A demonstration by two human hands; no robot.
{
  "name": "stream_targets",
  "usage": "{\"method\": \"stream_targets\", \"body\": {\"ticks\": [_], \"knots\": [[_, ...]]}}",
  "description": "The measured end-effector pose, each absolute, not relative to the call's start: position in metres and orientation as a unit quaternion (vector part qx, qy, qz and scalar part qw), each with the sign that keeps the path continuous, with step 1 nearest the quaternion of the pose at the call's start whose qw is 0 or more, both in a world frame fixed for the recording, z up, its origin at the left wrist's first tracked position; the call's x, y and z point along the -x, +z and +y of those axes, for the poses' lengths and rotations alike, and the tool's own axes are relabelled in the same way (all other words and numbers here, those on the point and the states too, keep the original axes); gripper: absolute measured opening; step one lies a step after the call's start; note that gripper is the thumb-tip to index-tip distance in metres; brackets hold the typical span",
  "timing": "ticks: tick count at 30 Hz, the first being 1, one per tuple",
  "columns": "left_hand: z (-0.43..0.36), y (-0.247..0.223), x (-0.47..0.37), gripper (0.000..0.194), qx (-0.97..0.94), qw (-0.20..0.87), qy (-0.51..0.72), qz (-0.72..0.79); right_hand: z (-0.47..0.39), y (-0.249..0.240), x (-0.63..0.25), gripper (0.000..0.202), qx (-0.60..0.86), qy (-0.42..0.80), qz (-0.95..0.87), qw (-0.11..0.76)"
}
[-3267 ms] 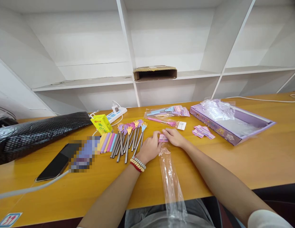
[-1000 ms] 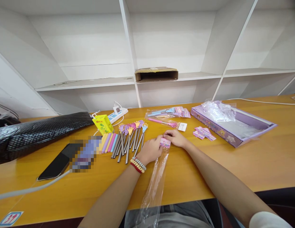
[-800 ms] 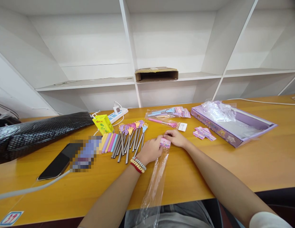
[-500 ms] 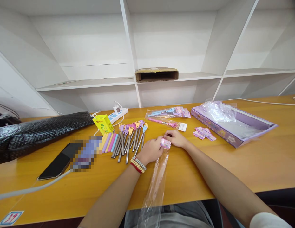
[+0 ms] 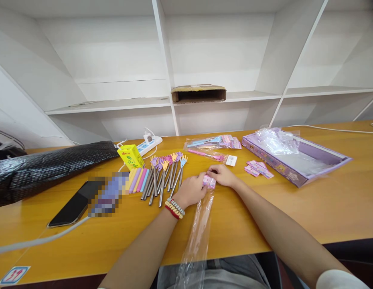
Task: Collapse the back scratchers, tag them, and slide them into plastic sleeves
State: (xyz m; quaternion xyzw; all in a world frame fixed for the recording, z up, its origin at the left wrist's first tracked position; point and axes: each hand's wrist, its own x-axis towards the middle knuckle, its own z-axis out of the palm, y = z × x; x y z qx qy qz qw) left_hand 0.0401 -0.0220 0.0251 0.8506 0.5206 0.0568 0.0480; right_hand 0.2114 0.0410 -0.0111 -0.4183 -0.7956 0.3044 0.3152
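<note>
My left hand (image 5: 193, 189), with beaded bracelets at its wrist, is closed on a small pink card (image 5: 209, 182). From the card a long clear plastic sleeve (image 5: 197, 233) trails down over the table's front edge. My right hand (image 5: 221, 175) has its fingers curled at the card's upper right corner. Left of my hands lie several metal rods with colorful hand-shaped heads (image 5: 165, 165), beside a row of pastel tubes (image 5: 138, 180). Several loose pink cards (image 5: 258, 169) lie to the right.
Behind my hands are filled clear packets (image 5: 213, 142). A purple tray box (image 5: 272, 163) holding clear bags stands at the right. At the left are a yellow box (image 5: 130, 156), a phone (image 5: 73, 204), a power strip (image 5: 149, 145) and a black wrapped bundle (image 5: 54, 168).
</note>
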Motion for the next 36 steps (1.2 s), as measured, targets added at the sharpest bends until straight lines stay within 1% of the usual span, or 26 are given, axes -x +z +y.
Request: {"method": "stream_targets", "body": {"ticks": [14,29,33,36], "knots": [[-0.0182,0.017,-0.0364,0.032,-0.866,0.017,0.076,0.495,0.0386,-0.0083,-0.2098,0.021,0.425,0.281,-0.803,0.308],[-0.0196,0.0199,-0.0372,0.033,-0.863,0.026,0.061,0.502,0.0368,-0.0056,-0.2087,0.02,0.432,0.284,-0.8,0.305],[-0.0189,0.0176,-0.0367,0.033,-0.86,0.022,0.062,0.505,0.0384,-0.0075,-0.2096,0.022,0.427,0.304,-0.792,0.311],[-0.018,0.0154,-0.0362,0.034,-0.857,0.018,0.066,0.511,0.0398,-0.0097,-0.2108,0.024,0.407,0.352,-0.779,0.322]]}}
